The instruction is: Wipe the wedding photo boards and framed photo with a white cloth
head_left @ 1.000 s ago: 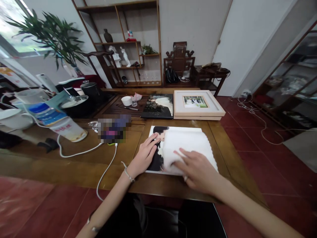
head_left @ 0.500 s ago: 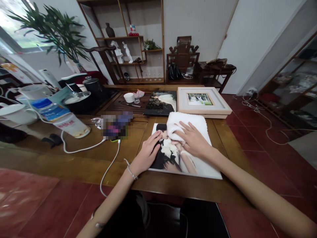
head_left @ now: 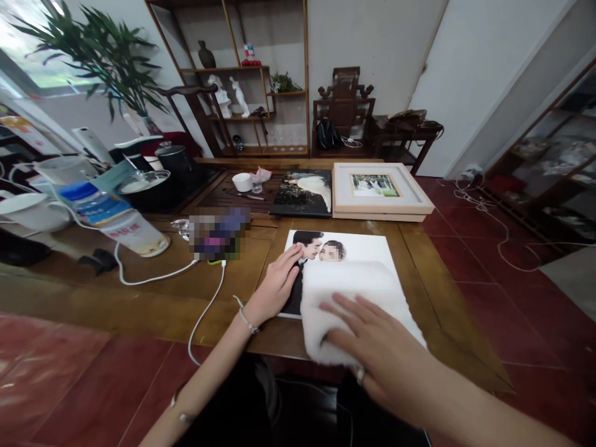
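A photo panel [head_left: 365,246] with a couple's portrait on a white background lies flat on the wooden table [head_left: 246,338] in front of me. My left hand [head_left: 278,282] rests on the panel's left side, its fingers stretched out over the dark-haired figure. A folded white towel [head_left: 321,292] covers the lower right of the panel and hangs a little past its near edge. Spread fingers of my right hand [head_left: 372,341], slightly blurred, press down on the towel from above. The lower part of the portrait is hidden beneath the towel.
Behind the panel are a dark photo panel [head_left: 305,192] and a light wooden picture frame [head_left: 347,208]. To the left stand a bottle with a blue cap [head_left: 114,217], a white cable [head_left: 207,323] and a pixelated item [head_left: 218,234]. A small white cup [head_left: 242,182] sits farther back.
My right hand has slid the towel toward me, from the panel's upper part to its lower right edge. The two heads in the portrait now show. My left hand has stayed in place.
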A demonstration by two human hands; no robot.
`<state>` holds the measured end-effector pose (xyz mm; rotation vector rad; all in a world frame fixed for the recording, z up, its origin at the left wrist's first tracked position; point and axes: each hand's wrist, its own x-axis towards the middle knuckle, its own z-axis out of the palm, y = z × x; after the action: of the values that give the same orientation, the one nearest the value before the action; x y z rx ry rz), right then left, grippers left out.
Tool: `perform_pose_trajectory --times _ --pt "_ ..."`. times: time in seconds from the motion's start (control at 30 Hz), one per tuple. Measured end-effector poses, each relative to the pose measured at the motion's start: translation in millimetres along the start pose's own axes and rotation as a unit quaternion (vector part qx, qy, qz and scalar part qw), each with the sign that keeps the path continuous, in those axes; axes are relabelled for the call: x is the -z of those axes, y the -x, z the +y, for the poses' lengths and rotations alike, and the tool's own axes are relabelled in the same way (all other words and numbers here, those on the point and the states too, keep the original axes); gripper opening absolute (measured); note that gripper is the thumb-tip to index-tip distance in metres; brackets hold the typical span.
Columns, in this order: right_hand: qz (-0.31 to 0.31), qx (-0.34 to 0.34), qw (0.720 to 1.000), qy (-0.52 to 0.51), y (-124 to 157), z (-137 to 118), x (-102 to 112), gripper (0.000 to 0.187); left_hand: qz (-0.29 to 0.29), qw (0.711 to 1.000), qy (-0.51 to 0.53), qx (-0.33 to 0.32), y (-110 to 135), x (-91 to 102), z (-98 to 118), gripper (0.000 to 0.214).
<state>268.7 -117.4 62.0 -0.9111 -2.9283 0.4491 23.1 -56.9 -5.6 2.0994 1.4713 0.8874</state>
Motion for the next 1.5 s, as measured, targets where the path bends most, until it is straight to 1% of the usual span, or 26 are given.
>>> perform_pose_trajectory --times 0.1,0.2,0.27,0.33,0.4,0.5,0.63,0.7,0.77,0.87,0.97,1.03,1.1,1.17,1.23,1.33,1.43,1.5 --pt "0.040 -0.009 0.998 0.037 -27 38 7 0.062 -0.001 1.000 -0.003 -0.007 0 -0.4 0 0.043" --pt "0.088 -0.027 0.992 0.086 -56 77 10 0.052 0.000 1.000 -0.005 -0.014 0 -0.5 0 0.042" --pt "0.122 -0.045 0.985 0.116 -71 95 10 0.047 -0.003 1.000 -0.006 -0.014 0 0.2 1 0.042" --pt "0.144 -0.059 0.978 0.138 -81 104 9 0.045 -0.006 1.000 -0.007 -0.013 0 1.2 2 0.042" --pt "0.149 -0.064 0.976 0.143 -82 102 9 0.042 -0.008 1.000 -0.008 -0.014 0 1.5 2 0.042" --pt "0.118 -0.040 0.980 0.157 -71 82 13 0.036 -0.006 1.000 -0.008 -0.016 0 0.5 1 0.042" --pt "0.019 0.058 0.982 0.177 -47 44 22 0.030 -0.002 1.000 -0.009 -0.014 0 -1.0 -1 0.042" --pt "-0.003 0.090 0.982 0.165 -40 35 23 0.027 -0.002 1.000 -0.007 -0.015 -1 -0.8 -1 0.042" --pt "0.009 0.103 0.982 0.155 -41 39 21 0.028 -0.003 1.000 -0.005 -0.015 -1 -0.2 -1 0.042" --pt "0.069 0.090 0.984 0.138 -52 67 16 0.034 -0.002 1.000 -0.005 -0.013 -1 0.4 -1 0.042" --pt "0.123 0.027 0.982 0.137 -63 99 13 0.038 0.002 1.000 -0.004 -0.015 -1 0.6 0 0.041" --pt "0.143 -0.015 0.979 0.144 -67 113 14 0.038 0.002 1.000 -0.003 -0.019 -1 0.8 0 0.042" --pt "0.149 -0.038 0.976 0.151 -66 117 16 0.037 0.001 1.000 -0.004 -0.020 -1 1.2 1 0.042" --pt "0.140 -0.037 0.977 0.157 -63 111 18 0.033 0.000 1.000 -0.006 -0.020 -1 1.7 2 0.043" --pt "0.119 -0.015 0.979 0.162 -58 97 20 0.027 -0.003 1.000 -0.009 -0.017 -1 1.9 2 0.043" --pt "0.074 0.047 0.980 0.177 -47 69 21 0.025 -0.004 1.000 -0.009 -0.016 -1 1.9 2 0.042" --pt "0.022 0.156 0.975 0.158 -36 42 18 0.021 -0.002 1.000 -0.001 -0.022 0 2.5 0 0.042" --pt "0.008 0.217 0.968 0.123 -32 33 16 0.018 -0.007 1.000 0.007 -0.028 0 3.4 -1 0.043"
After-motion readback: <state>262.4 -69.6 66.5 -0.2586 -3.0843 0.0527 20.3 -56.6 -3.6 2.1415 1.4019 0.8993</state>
